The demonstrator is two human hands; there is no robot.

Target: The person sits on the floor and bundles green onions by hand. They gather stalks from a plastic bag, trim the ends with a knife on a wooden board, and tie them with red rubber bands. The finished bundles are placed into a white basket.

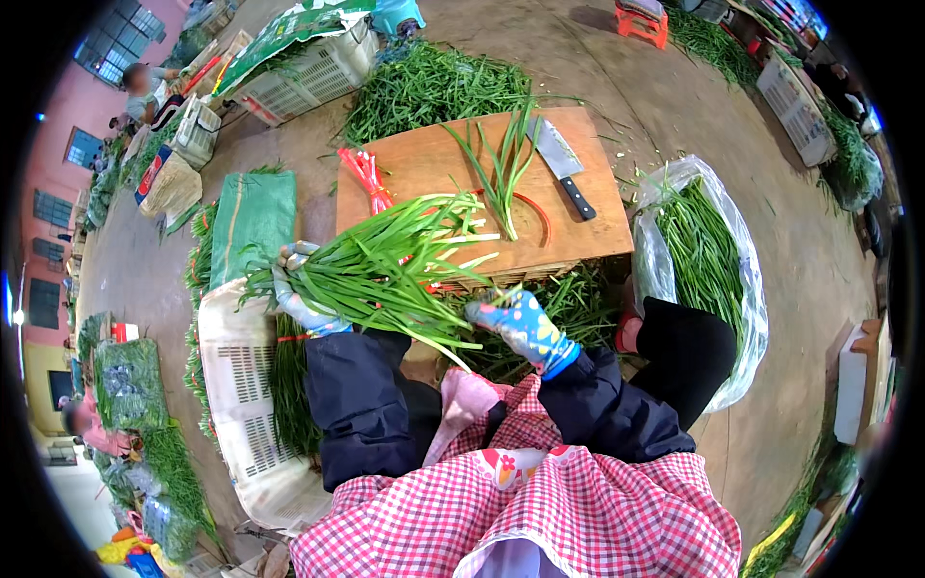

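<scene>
My left hand, in a patterned work glove, is closed round the leafy end of a loose bunch of Chinese chives, their pale ends fanned out to the right. At the lower right of the bunch is my right hand, in a blue flowered glove, its fingertips pinched on a bit of leaf. Beyond the bunch stands a wooden board. On it lie a cleaver with a black handle, a few separate chives, a tied bundle of red and white ties and a curved red strip.
A white plastic crate with banded bundles stands at my left, beside a green woven sack. A clear plastic bag of chives is at my right. Beyond the board lies a heap of leaves. Other people sit far left.
</scene>
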